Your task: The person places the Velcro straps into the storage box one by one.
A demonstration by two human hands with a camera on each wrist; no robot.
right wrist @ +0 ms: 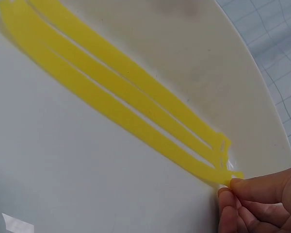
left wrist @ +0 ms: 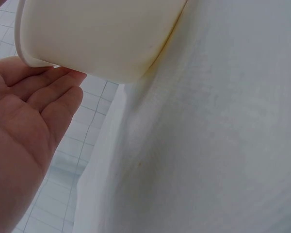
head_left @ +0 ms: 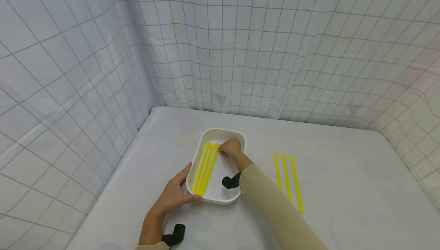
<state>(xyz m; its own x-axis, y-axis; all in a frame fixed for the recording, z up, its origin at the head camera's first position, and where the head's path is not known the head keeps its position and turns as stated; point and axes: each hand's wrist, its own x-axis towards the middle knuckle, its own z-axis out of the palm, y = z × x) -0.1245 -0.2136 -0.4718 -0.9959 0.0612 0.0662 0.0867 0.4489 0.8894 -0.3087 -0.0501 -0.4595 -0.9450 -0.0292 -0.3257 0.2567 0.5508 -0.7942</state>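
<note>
A white rectangular tray (head_left: 223, 202) with rounded corners holds three long yellow strips (head_left: 203, 169), side by side along its left side. Each strip has a wider, cut-out end at the far side. My right hand (head_left: 232, 146) reaches into the tray and pinches the far end of the rightmost strip (right wrist: 184, 166) between thumb and fingertips. At the tray's near left corner is my left hand (head_left: 173, 195), thumb on the near rim. Its outstretched fingers (left wrist: 63, 99) touch the left side, just under the rim.
Three more yellow strips (head_left: 286, 177) lie on the white tabletop (head_left: 343, 189) to the right, partly behind my right sleeve (head_left: 275, 208). Gridded white curtains (head_left: 233, 51) hang at the back and sides. Black camera mounts (head_left: 175, 234) sit on both wrists.
</note>
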